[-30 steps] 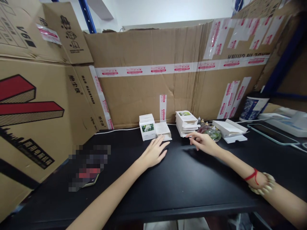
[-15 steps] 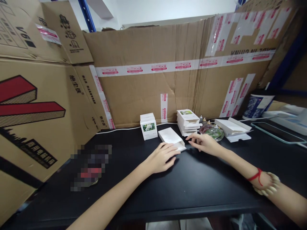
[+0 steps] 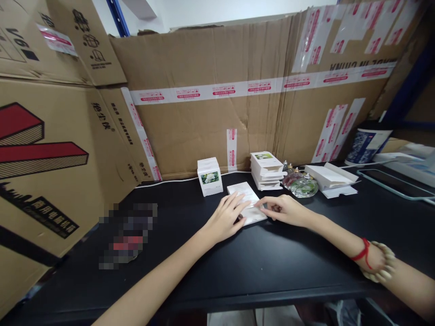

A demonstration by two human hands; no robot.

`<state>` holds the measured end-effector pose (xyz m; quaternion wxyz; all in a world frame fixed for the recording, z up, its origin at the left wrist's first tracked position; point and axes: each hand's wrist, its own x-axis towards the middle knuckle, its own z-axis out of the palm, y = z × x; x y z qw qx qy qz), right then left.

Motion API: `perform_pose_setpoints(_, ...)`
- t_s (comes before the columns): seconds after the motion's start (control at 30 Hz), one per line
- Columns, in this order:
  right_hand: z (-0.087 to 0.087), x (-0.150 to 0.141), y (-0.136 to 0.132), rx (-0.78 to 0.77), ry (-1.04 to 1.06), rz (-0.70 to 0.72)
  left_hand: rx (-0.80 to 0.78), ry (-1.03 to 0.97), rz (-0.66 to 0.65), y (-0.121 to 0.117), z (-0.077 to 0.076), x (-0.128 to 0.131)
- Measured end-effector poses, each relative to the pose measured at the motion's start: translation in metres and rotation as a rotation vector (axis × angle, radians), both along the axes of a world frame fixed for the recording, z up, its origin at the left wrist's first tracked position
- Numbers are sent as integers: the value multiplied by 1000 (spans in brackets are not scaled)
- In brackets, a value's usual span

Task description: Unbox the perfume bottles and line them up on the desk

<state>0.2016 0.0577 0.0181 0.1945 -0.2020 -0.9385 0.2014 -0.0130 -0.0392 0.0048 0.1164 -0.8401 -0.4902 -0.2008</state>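
- Here are the hands: the left hand [image 3: 224, 217] lies spread, fingers across the flat white box [image 3: 242, 190]; the right hand [image 3: 288, 210] comes in opposite, thumb and forefinger drawn close at the box's near end. Whether they pinch its edge or merely touch it, I can't fairly call from this angle.
- Down to the biggest thing, the black tabletop [image 3: 170, 253]: it looks smooth, so a one-sided push could send the light box skidding.
- Behind it stands the cardboard panel [image 3: 200, 122], taped across, backing the whole row.
- Now the stack of white boxes [image 3: 267, 170], just beyond the flat box: the layers sit unevenly, and a bump from the right knuckles might topple them.
- The flat white box itself lies between both hands; too much weight from the left palm could crease its thin card.
- Left of it, the small upright box [image 3: 210, 179], flower picture forward, stands apart.
- Smallest, the glass bottles [image 3: 303, 186] beside the stack: a backward swing of the right wrist could knock one over.
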Motion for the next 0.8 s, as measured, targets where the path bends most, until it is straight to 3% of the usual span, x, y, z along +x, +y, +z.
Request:
perform_pose_setpoints(0.23, -2, -2, -2, -114, -14, 62, -89, -53, 4, -2, 3, 1)
perform_pose_setpoints(0.6, -5, 0, 7, -7, -41, -99, -139, -30, 8, -3, 8, -1)
perform_pose_setpoints(0.8, -4, 1, 7, -67, -50, -44, -149, -40, 5, -5, 8, 0)
